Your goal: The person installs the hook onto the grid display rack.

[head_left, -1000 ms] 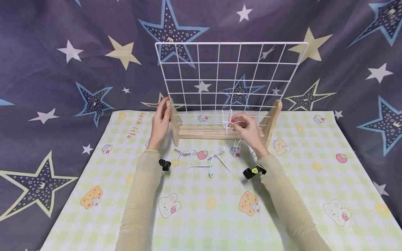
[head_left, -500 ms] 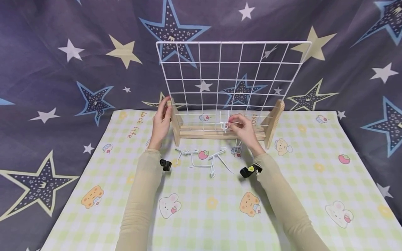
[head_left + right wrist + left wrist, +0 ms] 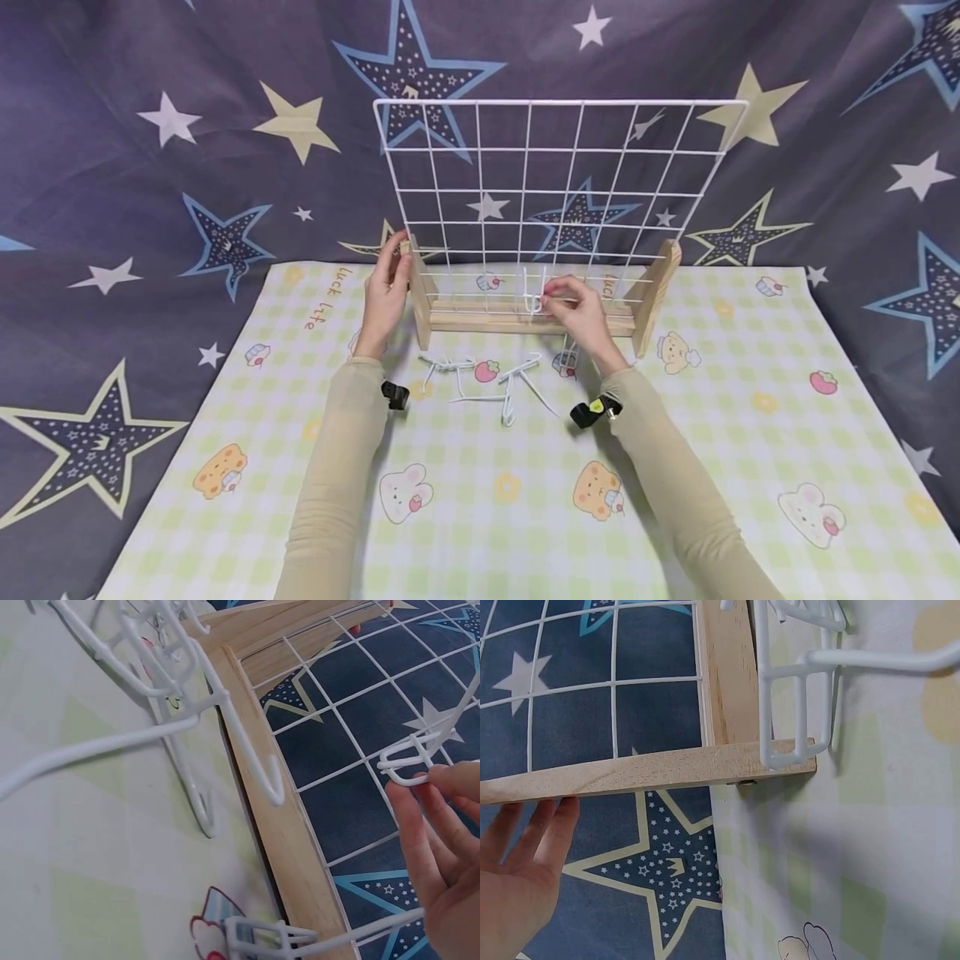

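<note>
My left hand (image 3: 386, 293) holds the left wooden upright (image 3: 418, 292) of a stand, fingers along its outer side. In the left wrist view, the fingers (image 3: 549, 832) meet the wood's edge. A white wire grid panel (image 3: 526, 193) rises from the stand. With thumb and fingers, my right hand (image 3: 581, 312) pinches a white wire hook (image 3: 533, 307) low at the front of the grid, right of its middle. In the right wrist view, the hook's looped frame (image 3: 409, 780) overlaps the grid wires, and its long prong extends toward the upper right.
Several loose white wire hooks (image 3: 508, 387) lie on the checked tablecloth (image 3: 480, 533) before the stand. Another hook (image 3: 567, 357) is near the right forearm. The right wooden upright (image 3: 656, 292) stands beyond that hand. A star-patterned cloth (image 3: 247, 50) hangs behind.
My right hand has shifted slightly left with the hook, which has gone a little left and down against the grid. The left hand stays on the upright.
</note>
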A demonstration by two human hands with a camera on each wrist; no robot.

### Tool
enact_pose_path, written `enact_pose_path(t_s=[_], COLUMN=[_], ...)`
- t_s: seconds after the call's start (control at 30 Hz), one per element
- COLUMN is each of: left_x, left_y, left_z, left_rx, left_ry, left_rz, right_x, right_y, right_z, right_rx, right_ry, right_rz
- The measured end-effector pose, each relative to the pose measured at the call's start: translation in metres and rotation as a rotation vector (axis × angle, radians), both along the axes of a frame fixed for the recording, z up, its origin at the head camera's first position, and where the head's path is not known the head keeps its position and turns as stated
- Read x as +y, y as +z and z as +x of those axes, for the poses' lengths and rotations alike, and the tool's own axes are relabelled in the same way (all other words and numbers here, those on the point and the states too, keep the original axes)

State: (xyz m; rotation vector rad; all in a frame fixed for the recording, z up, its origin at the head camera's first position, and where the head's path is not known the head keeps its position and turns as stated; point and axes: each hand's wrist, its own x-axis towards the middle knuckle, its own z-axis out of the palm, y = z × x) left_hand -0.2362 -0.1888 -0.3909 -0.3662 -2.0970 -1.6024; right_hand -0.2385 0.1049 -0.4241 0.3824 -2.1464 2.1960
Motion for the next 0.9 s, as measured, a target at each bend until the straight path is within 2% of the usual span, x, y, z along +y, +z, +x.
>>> enact_pose_path(t_s=[0.53, 0.7, 0.9], left_x=[0.000, -0.001, -0.001], left_y=[0.000, -0.001, -0.002], left_z=[0.001, 0.001, 0.000], left_rx=[-0.034, -0.019, -0.002], left_ry=[-0.027, -0.021, -0.021], left_rz=[-0.004, -0.010, -0.014], right_x=[0.000, 0.004, 0.014], right_y=[-0.012, -0.013, -0.034], right_z=[0.005, 0.009, 0.008], right_rx=[-0.033, -0.009, 0.033], right_ry=[0.001, 0.028, 0.078], right_rz=[0.044, 0.075, 0.124])
